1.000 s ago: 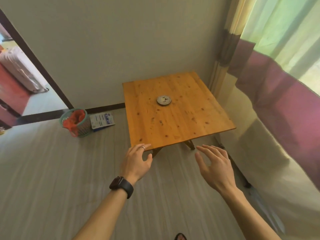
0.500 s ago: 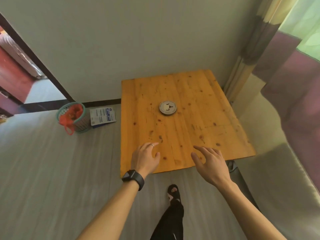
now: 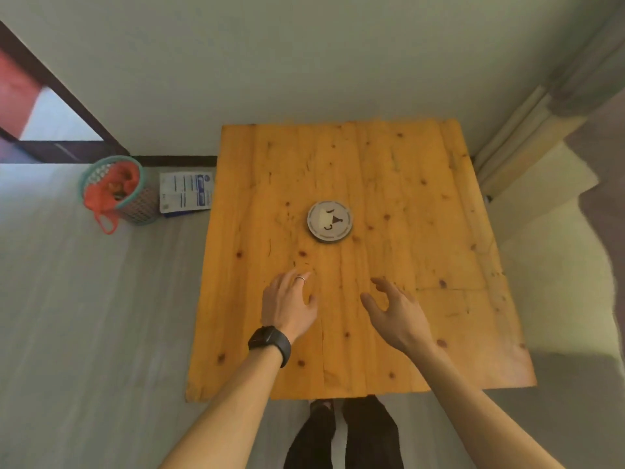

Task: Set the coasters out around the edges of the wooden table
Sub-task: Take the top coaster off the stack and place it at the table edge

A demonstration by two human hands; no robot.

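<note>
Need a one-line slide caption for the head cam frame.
Both open hands, left and right, reach toward the coaster stack at the wooden table's centre.

Coasters (image 3: 330, 221) on table (image 3: 439, 333), stacked mid-top, just beyond our hands. Left hand (image 3: 290, 304) and right hand (image 3: 395, 313) side by side over near half, apart. Basket (image 3: 115, 191) on floor, well left; leaflet (image 3: 186, 192) between it and table.

A teal mesh basket (image 3: 135, 201) lined with a red bag (image 3: 108, 194) is seen on the grey floor (image 3: 84, 333) by the doorway (image 3: 50, 120). A printed packet (image 3: 186, 191) is laid just beside it, against the wall (image 3: 304, 55). Curtains (image 3: 541, 106) are hung at the right.
</note>
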